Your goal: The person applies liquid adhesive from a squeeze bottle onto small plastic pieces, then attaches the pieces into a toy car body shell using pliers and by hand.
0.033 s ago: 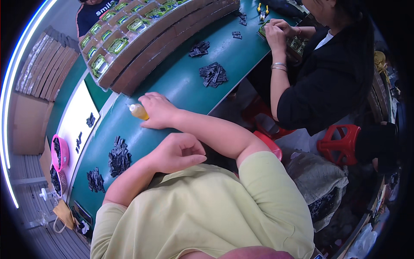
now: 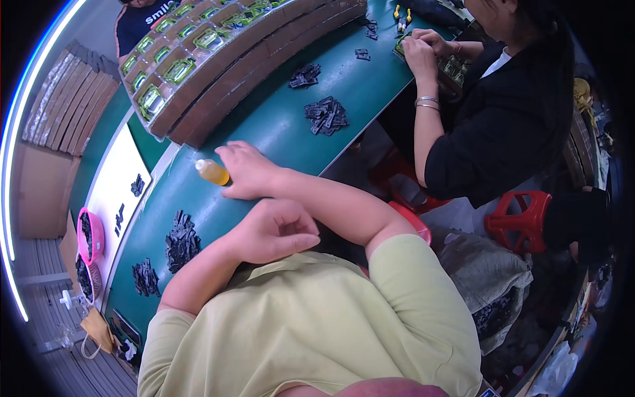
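Observation:
On the green tabletop, a small clear bottle (image 2: 213, 173) of yellow liquid with a pale tip is tilted in view. My right hand (image 2: 250, 172) is beside the bottle's base, its fingers and thumb spread, not wrapped round it. Near my chest my left hand (image 2: 278, 230) hovers with loosely curled fingers and the thumb apart; I see nothing in it. Left of that hand are a pile of black plastic pieces (image 2: 182, 241) and a smaller black pile (image 2: 145, 277). Farther up the table sits another pile of black pieces (image 2: 325, 115).
Stacked cardboard trays (image 2: 198, 112) of green-framed clear packs stand along the far side. A pink basket (image 2: 96, 235) of black parts is at the left. To the right a co-worker (image 2: 503, 126) handles a green piece. Red stools (image 2: 519, 221) and a sack (image 2: 486, 278) are behind.
My right hand has shifted slightly right, away from the bottle, and more of the bottle shows. My left hand has hardly moved.

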Tool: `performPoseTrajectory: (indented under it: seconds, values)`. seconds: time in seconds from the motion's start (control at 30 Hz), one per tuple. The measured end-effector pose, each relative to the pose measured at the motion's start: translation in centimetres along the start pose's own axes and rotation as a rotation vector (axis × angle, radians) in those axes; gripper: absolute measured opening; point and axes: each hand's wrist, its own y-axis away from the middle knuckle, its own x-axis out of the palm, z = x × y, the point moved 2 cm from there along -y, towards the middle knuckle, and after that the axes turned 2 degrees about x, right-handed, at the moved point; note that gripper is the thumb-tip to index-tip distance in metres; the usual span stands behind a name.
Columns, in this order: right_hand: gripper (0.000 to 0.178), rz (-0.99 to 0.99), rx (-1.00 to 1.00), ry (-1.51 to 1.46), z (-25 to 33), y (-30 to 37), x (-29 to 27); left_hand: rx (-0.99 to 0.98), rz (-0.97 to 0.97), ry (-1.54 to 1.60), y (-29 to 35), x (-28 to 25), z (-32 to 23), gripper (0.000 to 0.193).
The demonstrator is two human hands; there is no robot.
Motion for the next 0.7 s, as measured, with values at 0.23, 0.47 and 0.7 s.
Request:
performPoseTrajectory:
  seconds: [0.23,0.47,0.7]
  values:
    - [0.014,-0.375,0.489,-0.338,-5.4,2.2,-15.8,0.386,-0.450,0.274,-8.2,0.4,1.0,0.009]
    - [0.019,-0.834,0.537,0.137,-13.1,1.8,-28.4,0.640,-0.656,-0.114,-11.6,0.3,5.0,0.010]
    - [0.031,-0.875,0.920,0.182,-18.5,-1.9,-38.8,0.621,-0.539,-0.158,-11.3,-0.4,4.9,0.006]
